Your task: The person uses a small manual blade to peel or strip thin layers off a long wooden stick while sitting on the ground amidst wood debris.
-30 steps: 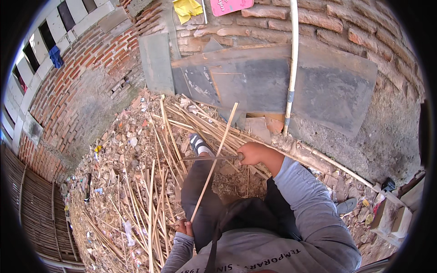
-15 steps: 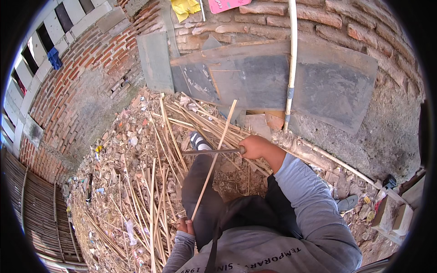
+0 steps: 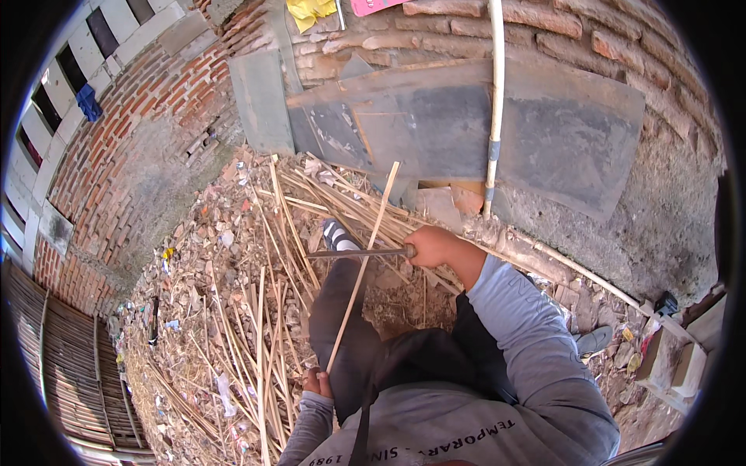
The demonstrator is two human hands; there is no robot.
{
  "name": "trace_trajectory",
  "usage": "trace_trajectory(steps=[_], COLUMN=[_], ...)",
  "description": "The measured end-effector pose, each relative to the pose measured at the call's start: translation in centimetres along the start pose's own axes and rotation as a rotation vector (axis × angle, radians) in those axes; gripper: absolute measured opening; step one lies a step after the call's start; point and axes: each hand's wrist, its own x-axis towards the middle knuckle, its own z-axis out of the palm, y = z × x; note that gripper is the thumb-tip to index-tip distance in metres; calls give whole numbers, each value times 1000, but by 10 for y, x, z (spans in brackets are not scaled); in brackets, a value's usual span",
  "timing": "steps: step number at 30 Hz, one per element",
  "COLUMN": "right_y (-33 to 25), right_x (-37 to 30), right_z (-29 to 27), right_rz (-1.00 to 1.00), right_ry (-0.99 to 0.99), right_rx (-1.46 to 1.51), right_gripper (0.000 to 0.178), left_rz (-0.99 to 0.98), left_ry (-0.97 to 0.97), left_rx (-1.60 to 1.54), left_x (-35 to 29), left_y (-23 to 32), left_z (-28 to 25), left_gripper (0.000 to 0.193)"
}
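Observation:
My right hand (image 3: 435, 247) is closed round the handle of a long, dark-bladed knife (image 3: 334, 254). Its blade points left and lies across a pale wooden or bamboo strip (image 3: 382, 206), apparently touching it. The strip slants up and away from my left hand (image 3: 317, 382), which grips its near end beside my bent leg (image 3: 342, 311). Some of the left fingers are hidden behind the strip and sleeve. Similar loose strips (image 3: 262, 349) lie to the left of my leg, and a bundle of more strips (image 3: 334, 198) lies beyond my sandalled foot (image 3: 336, 235).
Rubble, dry scraps and litter (image 3: 210, 256) cover the ground. Dark flat panels (image 3: 435, 132) lean on the brick wall ahead, with a white upright pipe (image 3: 495, 101) before them. A slatted bamboo panel (image 3: 70, 365) stands at left, and a wooden frame (image 3: 676, 357) at right.
The view has shifted slightly. The knife and the slanted strip keep nearly the same place relative to my hands, with the blade a little closer to level.

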Motion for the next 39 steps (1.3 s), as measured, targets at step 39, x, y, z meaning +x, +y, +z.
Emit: trace_trajectory(steps=[39], right_y=[9], right_x=[8], right_z=[14], right_rz=[-89], right_ry=[12], right_rx=[74], right_gripper=[39], left_rz=[-111], left_ry=[7], left_rx=[-32], left_x=[3], left_y=[23], left_z=[-8], left_gripper=[48])
